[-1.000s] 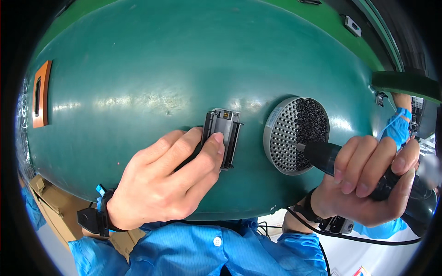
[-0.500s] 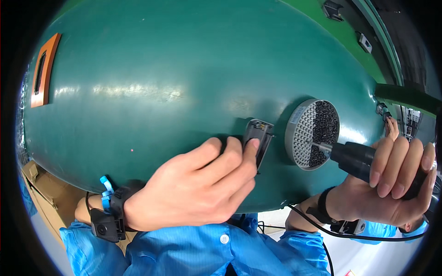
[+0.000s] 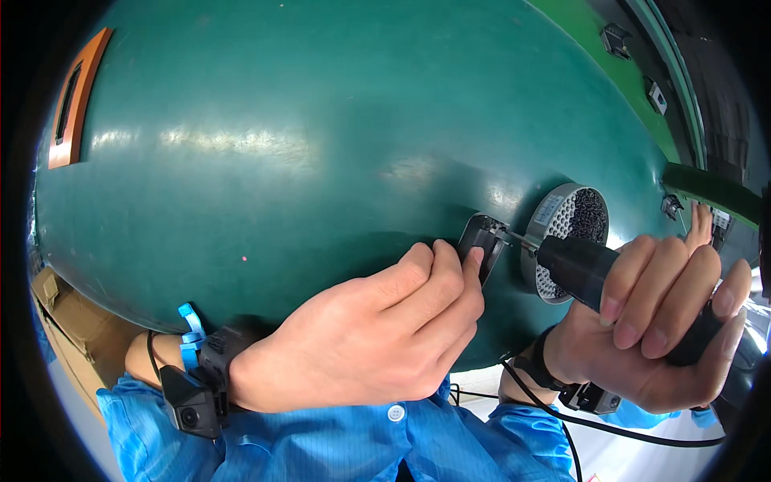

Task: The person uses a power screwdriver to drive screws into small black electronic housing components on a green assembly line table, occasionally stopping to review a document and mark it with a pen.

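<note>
My left hand [image 3: 377,321] is closed on a small black plastic housing [image 3: 479,234], holding it against the green table with the fingertips on its face. In my right hand [image 3: 658,329] is a black electric screwdriver [image 3: 574,263], gripped around its body and pointing left. Its thin bit reaches the upper right end of the housing. Whether a screw sits on the tip is too small to tell. Just behind the bit stands a round grey tray [image 3: 528,271] with a perforated plate, its far right part covered in small black screws. The screwdriver hides part of this tray.
An orange frame [image 3: 84,108] with a dark slot lies at the far left of the green table [image 3: 265,96]. Beyond the right edge are a black part [image 3: 617,40], a small white device [image 3: 657,96] and another person's hand [image 3: 700,229]. A cardboard box [image 3: 100,321] stands lower left.
The screwdriver has moved left from over the tray to the housing, its bit now at the housing's end. My left hand and the housing appear farther right in the view.
</note>
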Demonstrator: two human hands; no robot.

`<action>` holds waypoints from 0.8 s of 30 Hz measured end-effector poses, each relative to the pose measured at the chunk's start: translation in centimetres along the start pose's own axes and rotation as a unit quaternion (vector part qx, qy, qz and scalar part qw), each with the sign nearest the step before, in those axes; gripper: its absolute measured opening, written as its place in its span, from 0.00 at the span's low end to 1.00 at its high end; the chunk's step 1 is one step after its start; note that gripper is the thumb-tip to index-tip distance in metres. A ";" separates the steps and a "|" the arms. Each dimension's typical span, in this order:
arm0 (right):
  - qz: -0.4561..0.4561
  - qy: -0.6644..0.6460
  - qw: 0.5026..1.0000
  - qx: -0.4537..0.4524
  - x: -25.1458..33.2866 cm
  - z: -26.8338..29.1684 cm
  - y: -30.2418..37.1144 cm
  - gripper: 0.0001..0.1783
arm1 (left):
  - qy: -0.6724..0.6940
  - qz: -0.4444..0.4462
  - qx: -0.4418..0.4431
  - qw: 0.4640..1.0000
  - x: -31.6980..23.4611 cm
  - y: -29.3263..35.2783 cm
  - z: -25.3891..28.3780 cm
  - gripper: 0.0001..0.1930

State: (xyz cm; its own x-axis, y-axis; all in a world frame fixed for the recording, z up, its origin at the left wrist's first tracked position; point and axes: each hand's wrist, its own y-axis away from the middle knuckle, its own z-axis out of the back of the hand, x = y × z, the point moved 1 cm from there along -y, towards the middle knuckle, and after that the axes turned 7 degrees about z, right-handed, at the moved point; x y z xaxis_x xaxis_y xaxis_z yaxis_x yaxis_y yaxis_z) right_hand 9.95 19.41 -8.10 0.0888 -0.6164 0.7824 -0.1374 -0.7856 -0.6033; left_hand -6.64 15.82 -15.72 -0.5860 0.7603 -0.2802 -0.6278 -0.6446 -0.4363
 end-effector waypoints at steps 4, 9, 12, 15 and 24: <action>-0.010 0.022 0.999 0.039 -0.1 0.0 0.1 0.11 | -0.005 -0.004 0.006 1.000 0.1 0.1 0.2 0.08; -0.010 0.014 0.998 0.062 -0.2 0.0 0.5 0.11 | -0.009 -0.002 -0.004 1.000 -0.1 0.0 0.0 0.10; -0.030 -0.014 0.996 0.080 -0.5 0.4 0.4 0.11 | -0.020 -0.004 0.012 1.000 -0.4 -0.4 0.3 0.12; -0.043 -0.025 0.989 0.142 -0.3 1.5 0.1 0.10 | -0.036 -0.014 0.043 0.998 -0.9 -1.0 1.0 0.14; -0.011 -0.066 0.996 0.061 3.5 6.1 -1.1 0.16 | -0.038 -0.028 0.088 0.995 -0.8 -1.8 1.4 0.14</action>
State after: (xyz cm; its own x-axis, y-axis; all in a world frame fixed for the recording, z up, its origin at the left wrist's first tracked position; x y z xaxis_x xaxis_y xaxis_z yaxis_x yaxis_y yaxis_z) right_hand 16.42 17.81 -5.63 0.2200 -0.5949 0.7731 -0.0130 -0.7942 -0.6075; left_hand -5.78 16.28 -13.55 -0.5811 0.7910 -0.1915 -0.7359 -0.6112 -0.2914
